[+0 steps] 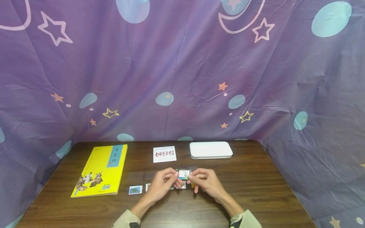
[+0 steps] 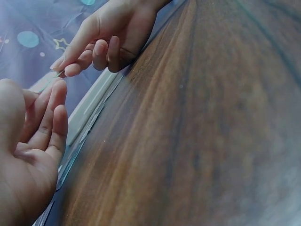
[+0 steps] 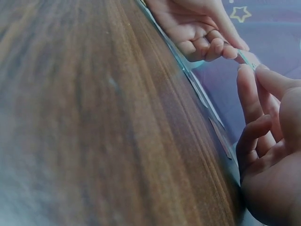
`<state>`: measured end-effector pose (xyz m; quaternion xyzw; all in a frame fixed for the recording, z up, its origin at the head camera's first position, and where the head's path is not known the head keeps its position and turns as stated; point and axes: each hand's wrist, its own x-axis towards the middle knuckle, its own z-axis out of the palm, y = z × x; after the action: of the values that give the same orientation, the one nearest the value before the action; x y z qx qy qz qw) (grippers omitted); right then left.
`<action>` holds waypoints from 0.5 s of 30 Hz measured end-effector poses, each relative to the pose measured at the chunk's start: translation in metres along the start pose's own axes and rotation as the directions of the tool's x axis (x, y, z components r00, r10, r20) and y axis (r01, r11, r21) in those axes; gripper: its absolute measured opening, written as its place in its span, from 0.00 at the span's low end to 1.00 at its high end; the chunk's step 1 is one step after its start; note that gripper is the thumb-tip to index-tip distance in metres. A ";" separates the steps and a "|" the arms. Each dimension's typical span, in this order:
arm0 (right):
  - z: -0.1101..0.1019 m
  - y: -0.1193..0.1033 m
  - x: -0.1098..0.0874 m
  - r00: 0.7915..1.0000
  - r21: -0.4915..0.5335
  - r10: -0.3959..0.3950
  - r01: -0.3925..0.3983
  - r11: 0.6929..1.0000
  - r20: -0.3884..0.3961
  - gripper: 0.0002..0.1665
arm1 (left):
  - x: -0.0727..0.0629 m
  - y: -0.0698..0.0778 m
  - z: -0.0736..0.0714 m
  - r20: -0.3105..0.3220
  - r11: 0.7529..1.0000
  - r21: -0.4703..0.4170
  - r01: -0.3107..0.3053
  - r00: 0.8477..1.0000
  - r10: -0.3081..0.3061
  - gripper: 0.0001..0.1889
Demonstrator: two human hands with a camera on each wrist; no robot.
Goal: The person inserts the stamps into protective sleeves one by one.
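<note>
Between both hands, a small stamp [image 1: 184, 173] with a white, green and blue picture is held up just above the table, apparently in a clear sleeve. My left hand [image 1: 163, 186] pinches its left edge between thumb and fingertip. At the right edge, the thumb and finger of my right hand [image 1: 209, 183] pinch it too. In both wrist views it shows only as a thin edge between the fingertips. Below the hands lies a row of similar stamps, partly hidden by fingers; the leftmost stamp [image 1: 135, 190] has a blue-green picture. Dark, see-through sleeves [image 1: 135, 177] lie behind the row.
A yellow book [image 1: 99, 167] lies at the left of the brown wooden table [image 1: 256, 190]. Toward the back edge are a white card [image 1: 164, 154] with red writing and a flat white case [image 1: 211, 150]. Behind hangs a purple curtain [image 1: 182, 63] with stars and moons.
</note>
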<state>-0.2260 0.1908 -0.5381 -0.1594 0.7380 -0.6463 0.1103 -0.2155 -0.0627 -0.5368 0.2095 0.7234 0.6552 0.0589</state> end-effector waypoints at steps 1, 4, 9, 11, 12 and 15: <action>0.000 0.000 0.000 1.000 0.000 0.000 0.000 1.000 0.001 0.16 | 0.000 0.000 0.000 0.001 1.000 -0.006 0.004 1.000 -0.004 0.14; 0.000 0.000 0.000 1.000 0.000 0.004 -0.004 1.000 0.003 0.16 | 0.000 0.000 0.000 0.007 1.000 -0.016 0.012 1.000 -0.012 0.15; 0.000 0.001 0.000 1.000 -0.001 0.010 -0.010 1.000 0.010 0.16 | 0.000 -0.001 0.000 0.022 1.000 0.001 0.010 1.000 -0.010 0.15; 0.000 0.001 0.000 1.000 0.001 0.006 -0.006 1.000 0.015 0.16 | 0.000 -0.001 0.000 0.026 1.000 -0.003 0.008 1.000 -0.008 0.15; 0.000 0.001 0.000 1.000 0.002 0.003 -0.003 1.000 0.018 0.16 | 0.000 -0.001 0.000 0.029 1.000 -0.004 0.008 1.000 -0.008 0.16; 0.000 0.001 0.000 1.000 0.006 -0.006 0.006 1.000 0.024 0.16 | 0.001 -0.001 0.001 0.035 1.000 -0.007 0.009 0.999 -0.009 0.16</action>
<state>-0.2264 0.1906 -0.5390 -0.1690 0.7342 -0.6469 0.1178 -0.2163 -0.0620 -0.5378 0.2174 0.7207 0.6539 0.0754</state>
